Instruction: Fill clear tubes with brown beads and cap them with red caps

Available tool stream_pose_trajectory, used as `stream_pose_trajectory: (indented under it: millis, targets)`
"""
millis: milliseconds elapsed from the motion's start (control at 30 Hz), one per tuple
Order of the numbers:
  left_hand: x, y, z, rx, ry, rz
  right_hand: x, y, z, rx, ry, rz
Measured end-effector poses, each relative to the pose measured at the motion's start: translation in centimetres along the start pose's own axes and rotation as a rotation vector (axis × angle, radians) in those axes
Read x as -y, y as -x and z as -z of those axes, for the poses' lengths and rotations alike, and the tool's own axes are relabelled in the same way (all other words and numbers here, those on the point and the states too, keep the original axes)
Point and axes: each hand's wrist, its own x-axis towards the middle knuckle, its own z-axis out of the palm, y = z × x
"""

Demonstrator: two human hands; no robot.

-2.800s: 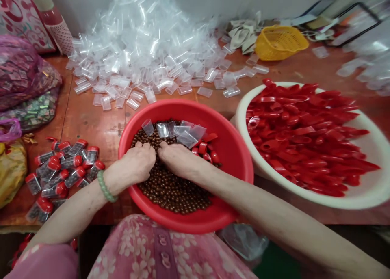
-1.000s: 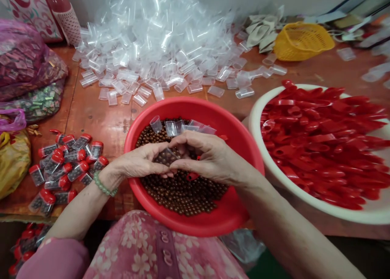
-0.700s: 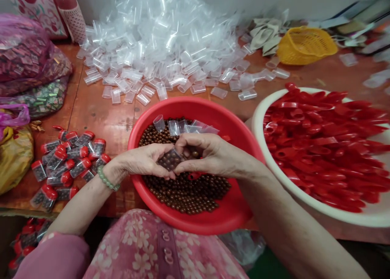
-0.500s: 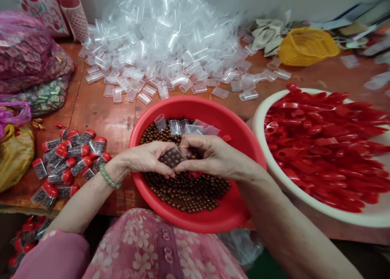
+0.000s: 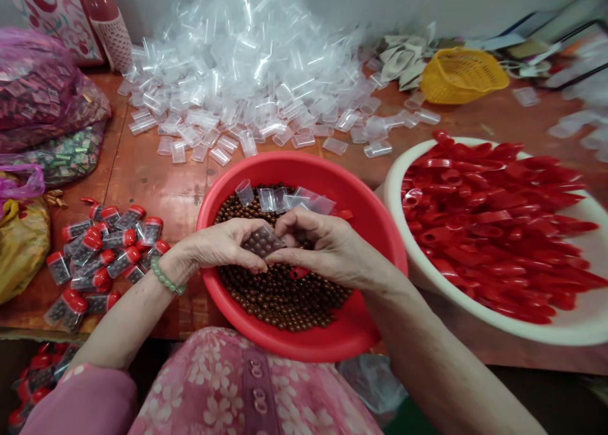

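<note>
The clear plastic container with dark brown beads inside (image 5: 263,240) is above the red round plastic basin (image 5: 304,351), between the two hands. Its long axis seems to go across, from one hand to the other, but the exact tilt I cannot tell. The left hand (image 5: 221,245) closes thumb and fingers on its left end. The right hand (image 5: 327,251) has thumb and fingertips bent at the other end, touching it; whether this grip also holds something inside, I cannot tell. Both hands are equally near. Just below the right fingers there is a small red plastic piece (image 5: 298,273), partly hidden. Under the hands lie loose brown beads (image 5: 285,308), and beyond them, inside the far rim, some clear plastic sleeves (image 5: 274,199). The basin wall rises on the right, beside the white plastic tub (image 5: 546,335) with red pieces. To the left, on the reddish tabletop (image 5: 156,182), filled containers with red caps (image 5: 123,262) lie apart from the basin.
</note>
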Motion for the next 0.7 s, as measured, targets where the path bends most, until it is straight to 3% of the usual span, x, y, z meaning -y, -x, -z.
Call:
stream_pose_trajectory:
  millis: [167, 267, 333, 433, 533, 700]
  targets:
    - [-0.4, 0.1, -0.3, -0.146, -0.016, -0.083, -0.7, 1.8, -1.1, -0.109, -0.094, -0.066]
    - [-0.3, 0.1, -0.2, -0.169, -0.015, -0.160, -1.6, 3.8, -2.3, -0.124, -0.014, -0.047]
    - [-0.3, 0.3, -0.2, -0.163, 0.040, -0.208, -2.3, 5.1, -2.5, -0.073, 0.121, -0.046]
    - [-0.3, 0.9, -0.4, -0.190, 0.133, -0.327, -3.5, 6.2, -1.6, -0.106, 0.417, -0.127]
    - [-0.6, 1.5, -1.2, -0.196, 0.070, -0.429, -4.5, 6.1, -0.2, -0.091, 0.742, -0.236]
    - [-0.8, 1.6, -2.6, -0.258, -0.158, -0.314, -4.4, 4.2, 0.0, 0.089, 1.093, -0.324]
